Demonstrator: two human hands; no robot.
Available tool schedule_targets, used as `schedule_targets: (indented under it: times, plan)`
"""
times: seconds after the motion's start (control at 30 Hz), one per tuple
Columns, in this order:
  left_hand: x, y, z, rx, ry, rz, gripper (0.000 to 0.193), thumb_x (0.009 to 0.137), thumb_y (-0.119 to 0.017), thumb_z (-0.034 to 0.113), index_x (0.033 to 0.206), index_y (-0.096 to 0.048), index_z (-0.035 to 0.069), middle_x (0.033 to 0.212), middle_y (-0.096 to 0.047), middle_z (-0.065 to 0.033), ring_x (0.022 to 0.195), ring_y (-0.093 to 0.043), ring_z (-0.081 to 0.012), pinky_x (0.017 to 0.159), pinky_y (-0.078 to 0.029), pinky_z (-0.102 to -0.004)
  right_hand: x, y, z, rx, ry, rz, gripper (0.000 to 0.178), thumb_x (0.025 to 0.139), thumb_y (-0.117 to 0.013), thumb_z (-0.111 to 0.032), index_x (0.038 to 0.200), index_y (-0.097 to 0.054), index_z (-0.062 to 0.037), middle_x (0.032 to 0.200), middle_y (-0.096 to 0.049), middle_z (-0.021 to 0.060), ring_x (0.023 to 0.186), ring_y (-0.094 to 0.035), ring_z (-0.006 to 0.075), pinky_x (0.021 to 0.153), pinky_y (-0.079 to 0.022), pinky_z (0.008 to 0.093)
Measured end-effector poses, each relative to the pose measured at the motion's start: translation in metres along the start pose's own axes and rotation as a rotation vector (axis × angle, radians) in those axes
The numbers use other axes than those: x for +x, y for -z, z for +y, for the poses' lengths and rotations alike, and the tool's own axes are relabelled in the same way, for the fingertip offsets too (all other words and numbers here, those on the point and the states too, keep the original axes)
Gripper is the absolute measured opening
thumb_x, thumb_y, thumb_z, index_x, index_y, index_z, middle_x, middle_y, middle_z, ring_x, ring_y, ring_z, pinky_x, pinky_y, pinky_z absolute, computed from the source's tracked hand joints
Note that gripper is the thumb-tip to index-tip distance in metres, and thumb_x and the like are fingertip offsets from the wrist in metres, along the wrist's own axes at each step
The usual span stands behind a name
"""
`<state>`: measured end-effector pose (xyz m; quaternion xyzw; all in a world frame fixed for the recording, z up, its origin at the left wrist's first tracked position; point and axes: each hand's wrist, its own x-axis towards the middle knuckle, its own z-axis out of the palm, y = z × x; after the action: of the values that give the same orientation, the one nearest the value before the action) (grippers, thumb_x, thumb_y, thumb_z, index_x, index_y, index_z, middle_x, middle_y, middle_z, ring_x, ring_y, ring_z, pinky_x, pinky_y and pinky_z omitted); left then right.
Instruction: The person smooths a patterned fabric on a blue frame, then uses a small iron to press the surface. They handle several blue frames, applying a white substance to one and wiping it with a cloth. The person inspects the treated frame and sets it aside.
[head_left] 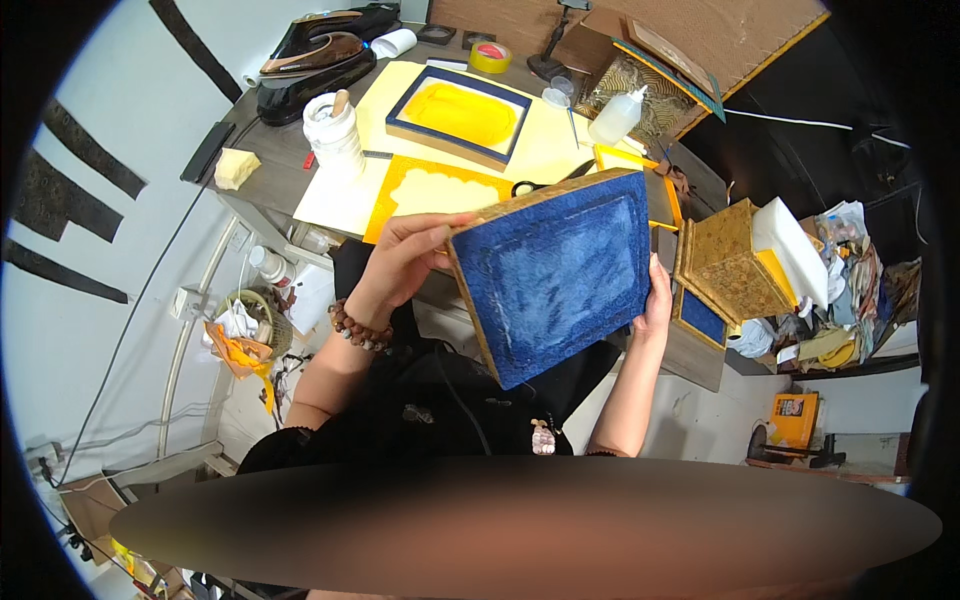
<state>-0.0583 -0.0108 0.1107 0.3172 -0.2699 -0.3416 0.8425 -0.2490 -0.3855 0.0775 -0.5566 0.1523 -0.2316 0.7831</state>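
Between both hands I hold up a square panel, perhaps a box lid (565, 275), tilted in front of my body. Its face is covered in blue plush fabric with a paler middle, and its edges are gold-brown patterned. My left hand (408, 250) grips the upper left corner, thumb and fingers closed on the edge. My right hand (655, 300) holds the right edge, with some fingers hidden behind it. Beyond the panel lies a shallow tray (398, 128) with dark blue rims and a bright yellow inside. Near it are an orange-yellow cut-out sheet (385, 205) and black-handled scissors (527, 187).
A clothes iron (315, 62), a white tub (335, 140), yellow tape (490, 57) and a squeeze bottle (618, 115) stand on the table. At right is a gold patterned box (722, 255) with white foam. A waste basket (268, 325) sits on the floor at left.
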Motion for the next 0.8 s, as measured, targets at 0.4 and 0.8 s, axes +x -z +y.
schedule_targets:
  times: [0.4,0.8]
  plan:
    - [-0.003,-0.003,0.003,0.158,0.064,-0.078,0.032,0.099,-0.066,0.006,0.13,-0.067,-0.002,0.126,-0.071,-0.0144,0.099,-0.072,-0.0117,0.083,-0.06,-0.0206,0.009,0.024,0.015,0.075,-0.051,-0.024,0.04,0.105,-0.058,-0.03,0.131,-0.064,0.0001,0.124,-0.071,0.0113,0.109,-0.069,0.0204,0.097,-0.054,0.035]
    - [-0.022,-0.009,0.002,0.252,0.196,-0.011,0.043,0.097,-0.061,0.004,0.139,-0.062,0.003,0.112,-0.076,-0.012,0.092,-0.074,-0.0133,0.081,-0.062,-0.0237,-0.009,0.016,-0.002,-0.035,-0.074,-0.07,0.04,0.105,-0.059,-0.031,0.125,-0.068,0.0021,0.117,-0.073,0.0114,0.1,-0.07,0.0192,0.089,-0.055,0.032]
